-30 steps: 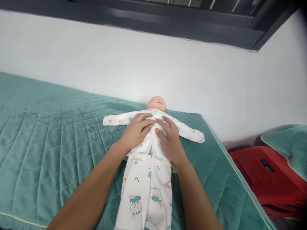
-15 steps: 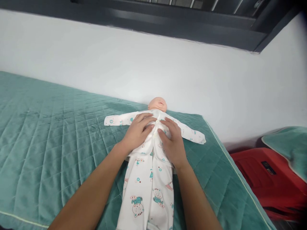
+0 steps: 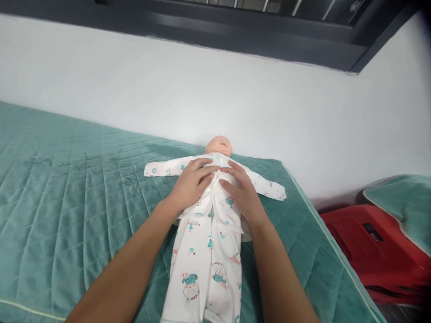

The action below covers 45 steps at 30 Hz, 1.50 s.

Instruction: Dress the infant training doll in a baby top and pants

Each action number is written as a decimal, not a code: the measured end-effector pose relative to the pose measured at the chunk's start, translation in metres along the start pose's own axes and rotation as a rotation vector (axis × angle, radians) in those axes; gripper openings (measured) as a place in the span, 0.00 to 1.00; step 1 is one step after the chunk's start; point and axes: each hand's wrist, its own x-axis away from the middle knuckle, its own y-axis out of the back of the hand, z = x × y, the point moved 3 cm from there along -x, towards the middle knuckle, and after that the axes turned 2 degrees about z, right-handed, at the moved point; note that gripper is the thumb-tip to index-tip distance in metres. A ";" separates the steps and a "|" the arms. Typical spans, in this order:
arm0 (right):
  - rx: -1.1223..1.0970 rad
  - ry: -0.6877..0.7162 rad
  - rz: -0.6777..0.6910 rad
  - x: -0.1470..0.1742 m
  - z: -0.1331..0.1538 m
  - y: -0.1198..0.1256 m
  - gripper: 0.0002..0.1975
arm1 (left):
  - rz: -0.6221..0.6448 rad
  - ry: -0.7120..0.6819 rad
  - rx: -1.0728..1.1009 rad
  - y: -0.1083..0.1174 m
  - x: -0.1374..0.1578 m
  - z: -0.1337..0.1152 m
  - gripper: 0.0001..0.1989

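A baby doll (image 3: 219, 145) lies on its back, its arms spread sideways. It wears a white baby top (image 3: 197, 208) printed with small animals, and matching pants (image 3: 190, 264) cover its legs. Across one side of the chest rests my left hand (image 3: 191, 184), fingers stretched out and a little apart. My right hand (image 3: 243, 192) lies on the other side with its fingers spread. Both sets of fingertips almost meet at the top's front fastening (image 3: 214, 189). Part of the chest is hidden under my hands.
Green quilted bedding (image 3: 84, 193) lies beneath the doll. Behind its head rises a white wall (image 3: 168, 89) with a dark window frame (image 3: 235, 33) above. Past the bed's right edge stands a red plastic chair (image 3: 363, 242), with green cloth (image 3: 404, 202) beside it.
My right fingers have shifted slightly on the chest and the cloth under them has moved a little. The whole view has drifted slightly. My left hand stays in place.
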 end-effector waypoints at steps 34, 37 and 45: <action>0.099 0.110 -0.009 -0.044 -0.039 0.005 0.25 | 0.058 0.100 0.010 -0.009 -0.043 0.048 0.22; 0.360 0.075 -0.083 -0.035 -0.067 0.023 0.28 | 0.080 0.202 -0.255 0.001 -0.026 0.075 0.23; 0.875 -0.240 -0.007 0.023 -0.127 0.099 0.31 | 0.219 0.465 -0.593 0.063 0.048 0.131 0.28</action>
